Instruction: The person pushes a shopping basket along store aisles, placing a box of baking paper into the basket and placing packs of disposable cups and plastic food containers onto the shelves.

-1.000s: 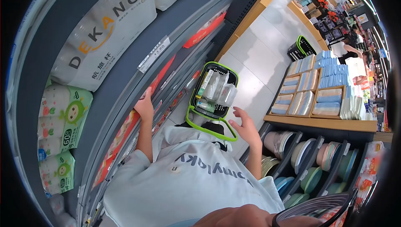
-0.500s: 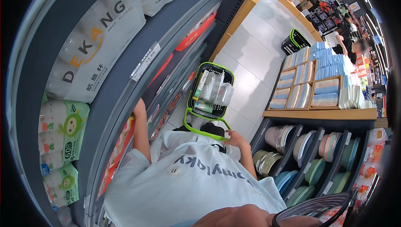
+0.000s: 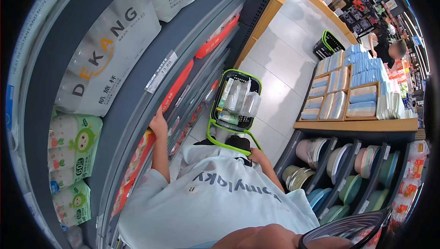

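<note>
My left hand (image 3: 158, 125) is at a lower shelf on the left, its fingers closed at the near end of a red package (image 3: 176, 89) with white lettering. The shelf edge partly hides the fingertips. My right hand (image 3: 260, 157) is closed round the green handle of a black shopping basket (image 3: 256, 88) with a green rim, hanging in front of my legs. Inside the basket lie clear-wrapped packs (image 3: 238, 96) of what look like white cups and a green-and-white package (image 3: 228, 118).
Bagged cups (image 3: 114, 47) and green-and-white packs (image 3: 75, 146) fill the upper left shelf, above a price tag (image 3: 161, 72). On the right stand folded towels (image 3: 362, 72) and racks of bowls (image 3: 350, 188). Another basket (image 3: 328, 45) and a person (image 3: 389, 49) are farther off.
My left hand has shifted slightly forward along the shelf, and more of the red package shows past the shelf edge. My right hand still holds the basket handle, now nearer my body.
</note>
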A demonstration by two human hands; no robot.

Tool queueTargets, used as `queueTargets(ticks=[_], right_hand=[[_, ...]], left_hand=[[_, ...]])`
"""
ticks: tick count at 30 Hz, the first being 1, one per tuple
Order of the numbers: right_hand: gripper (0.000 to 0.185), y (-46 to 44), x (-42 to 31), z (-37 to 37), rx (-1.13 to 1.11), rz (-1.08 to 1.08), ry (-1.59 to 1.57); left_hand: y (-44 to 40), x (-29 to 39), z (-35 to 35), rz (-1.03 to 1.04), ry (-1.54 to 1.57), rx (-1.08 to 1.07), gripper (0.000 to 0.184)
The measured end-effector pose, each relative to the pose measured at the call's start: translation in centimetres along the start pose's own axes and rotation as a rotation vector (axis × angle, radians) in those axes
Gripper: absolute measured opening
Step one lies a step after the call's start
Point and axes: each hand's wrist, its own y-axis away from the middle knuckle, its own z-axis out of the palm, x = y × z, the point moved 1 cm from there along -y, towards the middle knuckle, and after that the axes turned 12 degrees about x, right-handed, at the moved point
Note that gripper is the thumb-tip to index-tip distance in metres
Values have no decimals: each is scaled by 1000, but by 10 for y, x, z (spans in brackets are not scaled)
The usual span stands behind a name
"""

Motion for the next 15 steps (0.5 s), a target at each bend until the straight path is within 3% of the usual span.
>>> queueTargets(ticks=[2,5,9,11,15], right_hand=[[50,-2,-2,-3,-14,4,13],[48,-6,-9,-17,-103,-4,42],[50,-20,-3,-13,-162,-96,27],[55,-24,-4,-13,-194,-113,16],[53,-21,-8,-20,-280,-116,26]], left_hand=[[0,39,-2,-59,187,95,46],[-1,43,-7,-205,110,53,51],[-7,32,-11,-141,21,58,54],[-7,15,-12,37,-177,-18,56],[-7,22,-9,-63,-112,-13,56]])
